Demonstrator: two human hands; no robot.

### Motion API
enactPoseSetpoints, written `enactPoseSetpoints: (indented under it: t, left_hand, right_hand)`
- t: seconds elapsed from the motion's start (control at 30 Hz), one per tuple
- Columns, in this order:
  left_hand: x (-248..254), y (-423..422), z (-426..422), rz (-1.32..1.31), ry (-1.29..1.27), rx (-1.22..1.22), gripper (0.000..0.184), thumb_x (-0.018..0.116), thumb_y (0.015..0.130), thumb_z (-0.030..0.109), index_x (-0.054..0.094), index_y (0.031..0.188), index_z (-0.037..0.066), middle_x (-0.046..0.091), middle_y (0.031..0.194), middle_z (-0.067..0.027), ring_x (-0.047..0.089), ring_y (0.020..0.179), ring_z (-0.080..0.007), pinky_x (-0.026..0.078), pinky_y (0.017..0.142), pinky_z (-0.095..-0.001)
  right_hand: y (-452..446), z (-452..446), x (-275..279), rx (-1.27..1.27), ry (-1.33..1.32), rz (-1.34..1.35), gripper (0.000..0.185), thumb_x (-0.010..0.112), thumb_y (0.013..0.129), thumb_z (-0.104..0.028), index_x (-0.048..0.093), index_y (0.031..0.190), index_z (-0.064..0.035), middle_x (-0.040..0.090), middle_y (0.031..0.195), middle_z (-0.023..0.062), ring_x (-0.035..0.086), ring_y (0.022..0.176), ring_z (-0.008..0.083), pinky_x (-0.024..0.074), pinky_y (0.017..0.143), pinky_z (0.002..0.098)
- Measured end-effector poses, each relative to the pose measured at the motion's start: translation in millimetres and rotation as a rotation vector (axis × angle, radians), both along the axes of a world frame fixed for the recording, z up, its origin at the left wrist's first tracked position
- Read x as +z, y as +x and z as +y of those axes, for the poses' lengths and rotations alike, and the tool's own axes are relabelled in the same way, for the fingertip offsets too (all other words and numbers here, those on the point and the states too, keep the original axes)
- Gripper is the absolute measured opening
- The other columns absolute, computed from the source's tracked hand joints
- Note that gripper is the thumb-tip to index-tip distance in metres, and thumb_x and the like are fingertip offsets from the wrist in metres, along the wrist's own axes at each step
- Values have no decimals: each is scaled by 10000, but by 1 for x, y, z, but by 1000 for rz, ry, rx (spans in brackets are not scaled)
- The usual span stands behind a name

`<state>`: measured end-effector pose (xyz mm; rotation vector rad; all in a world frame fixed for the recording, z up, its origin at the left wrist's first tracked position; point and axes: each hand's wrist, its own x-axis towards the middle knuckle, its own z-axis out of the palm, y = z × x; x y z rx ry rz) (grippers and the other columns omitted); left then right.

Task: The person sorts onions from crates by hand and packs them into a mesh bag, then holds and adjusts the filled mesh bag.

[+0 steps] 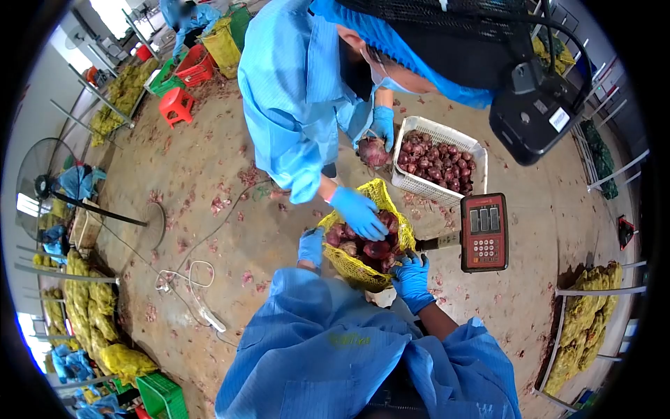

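Note:
A yellow mesh bag (357, 269) stands open in front of me, with red onions (377, 250) inside. My left hand (310, 247), in a blue glove, holds the bag's left edge. On the right side, my gloved right hand (414, 281) grips the rim. A co-worker in a blue gown (279, 98) leans over from the far side. One gloved hand of the co-worker (359, 213) rests on the onions in the bag; the other (382, 126) is by a large onion (375, 151).
A white crate (440, 190) of onions stands beyond the bag. The red scale display (484, 232) is at the right. A fan (43, 186), a cable with a power strip (212, 320), a red stool (176, 106) and stacked yellow bags (91, 297) are leftward.

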<state>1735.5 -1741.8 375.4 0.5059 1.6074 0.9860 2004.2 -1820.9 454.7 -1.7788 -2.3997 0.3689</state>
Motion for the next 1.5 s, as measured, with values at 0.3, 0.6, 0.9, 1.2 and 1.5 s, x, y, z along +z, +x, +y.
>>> enactPoseSetpoints:
  t: [0.3,0.6,0.9,1.2,1.5]
  left_hand:
    - [-4,-4,2,-76,-16,-7,241,544,785,307,565,915,105,560,784,-1,513,652,-139,423,541,-271]
    - [-2,-10,13,338,173,-295,199,548,761,203,605,704,21,567,622,-81,515,594,-144,382,523,-305]
    - [3,-3,14,575,121,-474,261,475,797,287,598,858,66,611,844,-97,572,756,-206,428,675,-315]
    - [-40,-8,9,555,128,-313,157,588,726,131,594,827,10,615,761,-81,563,674,-160,435,633,-263]
    - [-32,-9,5,608,184,-303,291,632,634,173,614,915,97,602,836,-147,550,818,-305,433,728,-357]
  right_hand:
    - [-3,-3,2,-28,9,-10,191,657,563,-199,633,750,-225,471,1149,9,308,1182,267,121,963,518]
    - [-7,-4,2,-49,10,-36,204,627,583,-210,624,785,-236,438,1205,37,304,1186,272,129,966,529]
    - [-9,-10,16,-111,9,-49,450,637,614,-226,540,1049,-284,382,1243,56,277,1198,276,137,963,511]
    - [1,-24,64,-244,41,0,569,625,634,-187,458,1166,-302,356,1255,74,289,1181,282,161,957,497]
    - [13,-40,56,-334,5,-32,549,613,648,-221,456,1169,-297,362,1255,85,278,1194,288,137,966,483]
